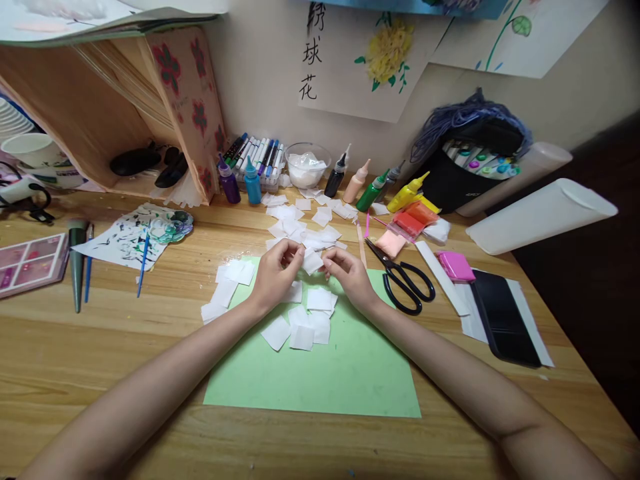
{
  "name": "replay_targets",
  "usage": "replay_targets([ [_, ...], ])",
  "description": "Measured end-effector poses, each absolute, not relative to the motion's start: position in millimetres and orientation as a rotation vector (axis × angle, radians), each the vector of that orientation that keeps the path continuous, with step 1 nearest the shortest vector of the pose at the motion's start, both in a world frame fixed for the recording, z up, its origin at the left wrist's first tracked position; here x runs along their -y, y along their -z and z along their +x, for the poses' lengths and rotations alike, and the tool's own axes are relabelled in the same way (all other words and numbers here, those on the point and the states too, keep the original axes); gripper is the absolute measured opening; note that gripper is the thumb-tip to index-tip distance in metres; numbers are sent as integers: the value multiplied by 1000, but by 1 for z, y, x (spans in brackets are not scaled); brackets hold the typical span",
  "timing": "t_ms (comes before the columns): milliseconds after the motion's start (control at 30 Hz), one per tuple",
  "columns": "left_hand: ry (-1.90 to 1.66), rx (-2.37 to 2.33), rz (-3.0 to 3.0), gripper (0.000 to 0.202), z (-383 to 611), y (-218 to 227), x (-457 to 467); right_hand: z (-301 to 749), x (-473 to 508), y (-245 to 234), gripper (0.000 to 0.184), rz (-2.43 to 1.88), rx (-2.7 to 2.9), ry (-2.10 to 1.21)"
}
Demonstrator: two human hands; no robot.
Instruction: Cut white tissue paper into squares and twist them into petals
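Observation:
Above the green sheet [350, 373], a small white paper square [313, 261] is between my two hands. My left hand [280, 270] pinches its left edge between thumb and fingers. The fingertips of my right hand [350, 273] close at its right edge. Under and in front of the hands, several loose white paper squares [302, 337] lie on the green sheet. A second group of squares [225, 293] overlaps the sheet's left edge, and a heap of them [287, 223] spreads over the table behind the hands. Black-handled scissors [405, 280] lie to the right of my right hand.
Paint bottles [370, 191], a glass bowl [307, 167] and a marker box [260, 157] line the wall. At right are a black phone [505, 317], a pink packet [455, 267] and a white tube [540, 217]. Brushes [143, 263] and a paint-stained paper [125, 240] lie left.

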State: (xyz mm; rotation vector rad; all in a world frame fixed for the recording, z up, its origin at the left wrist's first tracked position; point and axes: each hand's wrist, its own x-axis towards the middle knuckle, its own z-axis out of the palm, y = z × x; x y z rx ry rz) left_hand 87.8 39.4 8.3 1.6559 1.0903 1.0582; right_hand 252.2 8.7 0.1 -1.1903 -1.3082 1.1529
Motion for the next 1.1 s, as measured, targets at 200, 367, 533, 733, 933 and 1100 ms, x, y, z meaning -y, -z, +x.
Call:
replay_targets([
  [200, -1055, -1106, 1694, 16, 88, -7, -40, 251, -8, -1, 26, -1178, 1317, -1155],
  [367, -1080, -1130, 1788, 14, 89, -8, -40, 252, -8, 2, 23, -1184, 1302, -1099],
  [533, -925, -1079, 2091, 20, 88, -11, -36, 252, -7, 5, 20, -1198, 1303, -1072],
  [733, -953, -1052, 2043, 23, 89, -10, -36, 250, -4, 4, 17, -1183, 1341, -1073],
  [933, -1169, -1280, 1725, 28, 86, -9, -40, 252, -8, 6, 21, -1186, 1240, -1040],
  [1100, -1000, -1143, 1840, 26, 87, -11, -40, 253, -9, 6, 21, -1202, 1199, -1004],
])
